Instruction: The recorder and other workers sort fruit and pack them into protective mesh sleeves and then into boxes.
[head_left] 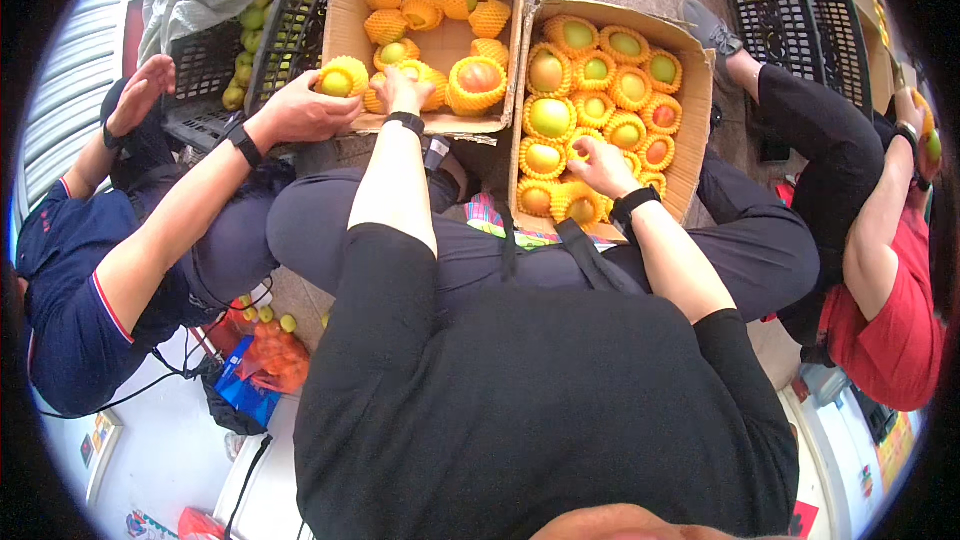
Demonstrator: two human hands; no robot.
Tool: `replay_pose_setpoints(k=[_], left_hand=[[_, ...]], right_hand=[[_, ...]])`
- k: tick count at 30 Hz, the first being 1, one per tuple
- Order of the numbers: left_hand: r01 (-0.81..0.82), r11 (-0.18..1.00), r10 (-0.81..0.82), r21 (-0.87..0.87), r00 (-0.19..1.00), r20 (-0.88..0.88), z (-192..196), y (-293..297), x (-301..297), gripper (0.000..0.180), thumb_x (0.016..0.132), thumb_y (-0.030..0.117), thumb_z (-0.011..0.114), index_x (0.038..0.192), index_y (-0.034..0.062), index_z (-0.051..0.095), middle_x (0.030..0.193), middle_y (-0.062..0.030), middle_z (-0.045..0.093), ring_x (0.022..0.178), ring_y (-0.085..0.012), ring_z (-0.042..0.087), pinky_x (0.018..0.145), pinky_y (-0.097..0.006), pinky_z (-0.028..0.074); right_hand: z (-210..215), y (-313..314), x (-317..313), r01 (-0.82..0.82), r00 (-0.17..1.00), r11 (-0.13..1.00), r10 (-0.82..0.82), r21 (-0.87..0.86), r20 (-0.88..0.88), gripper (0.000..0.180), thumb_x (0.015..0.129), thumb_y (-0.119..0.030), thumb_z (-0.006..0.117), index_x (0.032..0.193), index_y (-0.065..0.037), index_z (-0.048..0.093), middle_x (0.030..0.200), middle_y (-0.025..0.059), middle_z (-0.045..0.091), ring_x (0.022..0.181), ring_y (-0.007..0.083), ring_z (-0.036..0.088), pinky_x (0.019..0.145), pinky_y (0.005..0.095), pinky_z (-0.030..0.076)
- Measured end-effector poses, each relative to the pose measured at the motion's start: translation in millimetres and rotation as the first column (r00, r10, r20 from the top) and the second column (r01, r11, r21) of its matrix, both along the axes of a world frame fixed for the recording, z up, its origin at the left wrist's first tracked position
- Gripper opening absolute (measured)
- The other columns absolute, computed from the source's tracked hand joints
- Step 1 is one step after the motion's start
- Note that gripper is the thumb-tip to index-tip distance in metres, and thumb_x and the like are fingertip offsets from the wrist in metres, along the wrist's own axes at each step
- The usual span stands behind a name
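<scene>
Two open cardboard boxes hold round, apple-like fruit, yellow-green to reddish, in yellow foam nets. My left hand (402,92) reaches into the near part of the left box (336,35), its fingers closed around a netted fruit (432,90). A larger netted fruit (477,80) sits just right of that hand. Over the right box (688,100), which is packed in rows, my right hand (606,170) has bent fingers at the net of a fruit (578,148). Its fingertips partly hide that fruit. Another netted fruit (579,204) lies below this hand.
At left, a co-worker's hand (305,112) holds a netted fruit (343,77) at the left box's corner. Black crates (295,25) stand beyond, one with loose green fruit (243,60). Another co-worker (885,270) sits at right near a black crate (795,25).
</scene>
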State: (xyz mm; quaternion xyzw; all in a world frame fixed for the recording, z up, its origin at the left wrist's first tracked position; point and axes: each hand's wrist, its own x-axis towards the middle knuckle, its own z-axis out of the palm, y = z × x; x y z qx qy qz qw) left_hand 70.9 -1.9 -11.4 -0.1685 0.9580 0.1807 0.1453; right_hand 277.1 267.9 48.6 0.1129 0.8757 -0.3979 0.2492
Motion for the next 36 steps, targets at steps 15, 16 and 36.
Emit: replay_pose_setpoints(k=[15, 16, 36], left_hand=[[0.501, 0.666, -0.457, 0.553, 0.86, -0.227, 114, 115, 94, 0.089, 0.054, 0.027, 0.077, 0.124, -0.0027, 0.031, 0.113, -0.0229, 0.043, 0.111, -0.0327, 0.041, 0.095, -0.037, 0.034], [0.54, 0.572, -0.526, 0.618, 0.819, -0.228, 112, 115, 104, 0.093, 0.054, 0.027, 0.077, 0.127, -0.0029, 0.028, 0.117, -0.0229, 0.042, 0.114, -0.0326, 0.039, 0.097, -0.038, 0.032], [-0.623, -0.172, -0.273, 0.763, 0.775, 0.571, 109, 110, 120, 0.034, 0.087, 0.021, 0.049, 0.115, 0.0023, 0.045, 0.111, -0.0114, 0.054, 0.1, -0.0225, 0.054, 0.085, -0.041, 0.047]], right_hand=[[62, -22, -48, 0.433, 0.861, 0.333, -0.43, -0.838, 0.273, 0.077, 0.078, -0.028, 0.064, 0.136, -0.009, 0.017, 0.128, 0.0137, 0.036, 0.111, 0.0226, 0.045, 0.085, 0.0367, 0.044], [52, -23, -47, 0.38, 0.851, 0.387, -0.501, -0.84, 0.154, 0.077, 0.078, -0.027, 0.063, 0.135, -0.006, 0.016, 0.126, 0.0128, 0.038, 0.11, 0.0208, 0.046, 0.084, 0.0357, 0.046], [65, 9, -30, 0.37, 0.92, 0.361, -0.271, -0.856, 0.283, 0.058, 0.076, -0.012, 0.057, 0.13, -0.009, 0.036, 0.12, 0.0046, 0.047, 0.101, 0.0132, 0.05, 0.074, 0.0271, 0.048]])
